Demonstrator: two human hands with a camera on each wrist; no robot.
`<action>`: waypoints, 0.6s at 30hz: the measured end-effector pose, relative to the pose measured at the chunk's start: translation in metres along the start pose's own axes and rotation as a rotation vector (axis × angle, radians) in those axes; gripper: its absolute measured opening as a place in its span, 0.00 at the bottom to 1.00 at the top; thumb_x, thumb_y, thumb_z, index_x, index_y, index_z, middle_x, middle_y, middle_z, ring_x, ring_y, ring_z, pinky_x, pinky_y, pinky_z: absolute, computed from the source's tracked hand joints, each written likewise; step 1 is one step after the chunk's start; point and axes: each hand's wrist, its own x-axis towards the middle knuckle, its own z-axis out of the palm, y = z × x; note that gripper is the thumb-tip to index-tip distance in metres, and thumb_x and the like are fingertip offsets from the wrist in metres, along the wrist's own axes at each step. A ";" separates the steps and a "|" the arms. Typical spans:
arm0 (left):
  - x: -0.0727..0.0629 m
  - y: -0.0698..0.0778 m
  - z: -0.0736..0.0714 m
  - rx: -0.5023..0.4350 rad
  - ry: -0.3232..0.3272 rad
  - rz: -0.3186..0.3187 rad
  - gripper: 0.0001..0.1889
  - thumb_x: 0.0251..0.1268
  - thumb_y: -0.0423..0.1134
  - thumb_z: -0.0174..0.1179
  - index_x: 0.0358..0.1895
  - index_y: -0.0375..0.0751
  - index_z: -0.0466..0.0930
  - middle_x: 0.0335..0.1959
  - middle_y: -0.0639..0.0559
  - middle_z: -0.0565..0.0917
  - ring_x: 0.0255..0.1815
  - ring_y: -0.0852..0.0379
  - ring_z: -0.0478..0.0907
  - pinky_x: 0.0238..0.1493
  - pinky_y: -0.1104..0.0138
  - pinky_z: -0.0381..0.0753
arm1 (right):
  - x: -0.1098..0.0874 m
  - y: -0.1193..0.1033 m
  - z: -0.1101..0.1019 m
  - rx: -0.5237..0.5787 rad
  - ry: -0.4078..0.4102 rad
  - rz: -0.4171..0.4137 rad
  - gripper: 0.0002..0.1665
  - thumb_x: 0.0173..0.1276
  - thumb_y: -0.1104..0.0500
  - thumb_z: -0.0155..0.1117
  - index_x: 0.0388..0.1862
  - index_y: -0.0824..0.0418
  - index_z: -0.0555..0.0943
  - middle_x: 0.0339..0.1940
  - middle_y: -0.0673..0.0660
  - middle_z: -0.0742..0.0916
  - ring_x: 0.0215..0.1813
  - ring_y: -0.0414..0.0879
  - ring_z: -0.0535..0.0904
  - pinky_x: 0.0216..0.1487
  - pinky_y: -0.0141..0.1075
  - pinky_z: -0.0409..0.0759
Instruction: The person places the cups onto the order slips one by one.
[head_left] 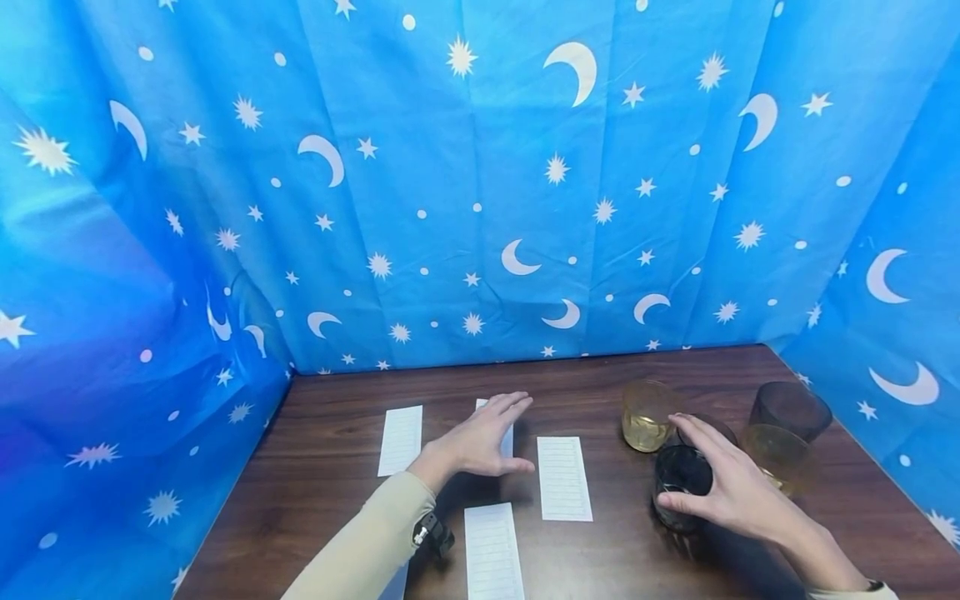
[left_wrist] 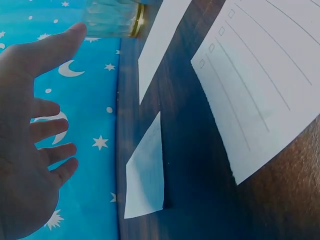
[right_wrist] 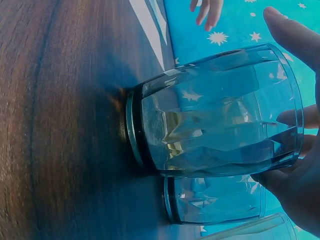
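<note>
Below the right hand (head_left: 738, 487), on the right half of the brown table (head_left: 337, 517), a dark drinking glass (head_left: 681, 479). Smoky and see-through, nearly black from above, with a thin round rim, faceted, slightly bulging sides and a thick base. Upright, mouth up and base down on the wood, long axis vertical; lying sideways across the right wrist view only because of the camera's turn, rim toward the palm. Close around, more glasses: a yellow glass (head_left: 647, 425) behind and to the left, a second dark glass (head_left: 720, 429) just behind and partly hidden by the fingers, an amber glass (head_left: 778, 454) to the right, a brownish glass (head_left: 791, 407) farther back. Right hand widely open in a loose curve about the rim, thumb on the near side, fingers on the far side, with a gap between thumb and glass in the right wrist view; cannot tell of any touch by the fingers. Left hand (head_left: 480, 442) open too, thumb apart, holding nothing, raised among lined paper slips (head_left: 565, 479). Behind everything, a blue curtain (head_left: 480, 167) with white moons and stars.
</note>
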 end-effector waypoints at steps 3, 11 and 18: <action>0.001 0.001 0.003 0.007 -0.005 0.006 0.54 0.53 0.69 0.62 0.78 0.45 0.49 0.78 0.48 0.54 0.78 0.47 0.52 0.76 0.52 0.58 | -0.001 0.001 0.002 -0.005 0.012 -0.006 0.62 0.40 0.40 0.82 0.72 0.60 0.65 0.65 0.68 0.74 0.61 0.67 0.73 0.48 0.64 0.76; 0.001 0.007 0.008 0.021 -0.027 0.006 0.54 0.53 0.69 0.62 0.78 0.43 0.50 0.78 0.47 0.55 0.78 0.47 0.52 0.75 0.50 0.57 | -0.006 0.000 0.005 -0.022 0.029 -0.019 0.61 0.38 0.39 0.83 0.70 0.61 0.67 0.64 0.69 0.75 0.61 0.67 0.73 0.48 0.64 0.76; 0.002 0.009 0.013 0.031 -0.041 0.020 0.54 0.54 0.70 0.61 0.77 0.42 0.51 0.78 0.45 0.56 0.78 0.45 0.53 0.75 0.50 0.57 | -0.009 -0.001 0.005 -0.027 0.031 -0.019 0.61 0.38 0.40 0.83 0.69 0.62 0.69 0.63 0.69 0.76 0.59 0.68 0.75 0.46 0.64 0.77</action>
